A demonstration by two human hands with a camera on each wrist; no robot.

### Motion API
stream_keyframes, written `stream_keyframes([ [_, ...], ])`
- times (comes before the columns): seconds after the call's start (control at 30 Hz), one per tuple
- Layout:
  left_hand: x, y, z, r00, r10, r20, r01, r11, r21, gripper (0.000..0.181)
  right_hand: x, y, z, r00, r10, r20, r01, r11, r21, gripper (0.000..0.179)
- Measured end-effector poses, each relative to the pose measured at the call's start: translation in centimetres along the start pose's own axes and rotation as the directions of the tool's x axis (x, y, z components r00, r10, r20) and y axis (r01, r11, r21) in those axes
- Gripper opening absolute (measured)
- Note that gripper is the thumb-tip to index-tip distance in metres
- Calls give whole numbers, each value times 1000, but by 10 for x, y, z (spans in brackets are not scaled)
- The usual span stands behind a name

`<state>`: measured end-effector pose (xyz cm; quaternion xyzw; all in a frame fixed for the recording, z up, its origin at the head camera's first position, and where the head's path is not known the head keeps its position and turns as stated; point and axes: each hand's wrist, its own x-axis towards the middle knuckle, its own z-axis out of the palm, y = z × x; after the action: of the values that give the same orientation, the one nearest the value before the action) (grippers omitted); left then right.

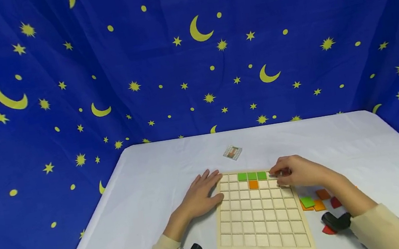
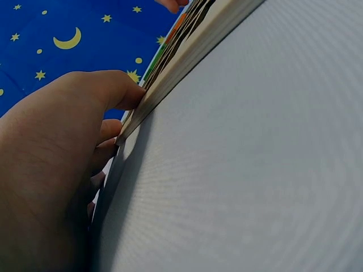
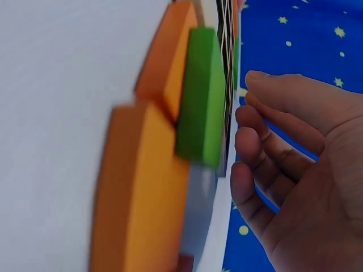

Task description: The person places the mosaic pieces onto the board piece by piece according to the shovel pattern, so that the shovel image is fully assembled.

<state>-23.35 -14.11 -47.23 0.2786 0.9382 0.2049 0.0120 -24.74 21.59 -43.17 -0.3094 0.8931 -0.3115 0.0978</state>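
A square wooden grid board (image 1: 252,215) lies on the white table. Three green tiles (image 1: 252,176) sit side by side in its far row, with one orange tile (image 1: 253,184) in the row below the middle one. My left hand (image 1: 203,196) rests at the board's left edge, fingers spread and thumb touching the rim, as the left wrist view also shows. Over the far right corner hovers my right hand (image 1: 298,171), fingers loosely bent, fingertips just right of the last green tile. Nothing shows between its thumb and fingers (image 3: 249,144) in the right wrist view.
Right of the board, under the right forearm, lie loose tiles: a green tile (image 1: 307,202) on top of orange ones (image 1: 320,205), plus red pieces (image 1: 328,230). A small card with a printed grid pattern (image 1: 233,152) lies beyond the board. A blue starry curtain (image 1: 175,60) surrounds the table.
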Motion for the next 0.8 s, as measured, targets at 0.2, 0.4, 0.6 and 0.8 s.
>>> stream_keyframes([
  [0.2,1,0,-1,1000,9,-5,-9,1000,-12,65,-13,6,-8,997,71,-30,-71,997,-19,28],
  [0.4,1,-1,-3,1000,6,-4,-6,1000,3,65,-25,14,-16,991,114,-65,-117,992,-43,27],
  [0.6,0,0,-3,1000,12,-3,-12,1000,-5,65,-34,23,-20,987,139,-78,-144,988,-61,28],
  [0.8,-1,1,-3,1000,8,-3,-8,1000,-10,65,-43,30,-22,975,209,-72,-213,976,-47,31],
])
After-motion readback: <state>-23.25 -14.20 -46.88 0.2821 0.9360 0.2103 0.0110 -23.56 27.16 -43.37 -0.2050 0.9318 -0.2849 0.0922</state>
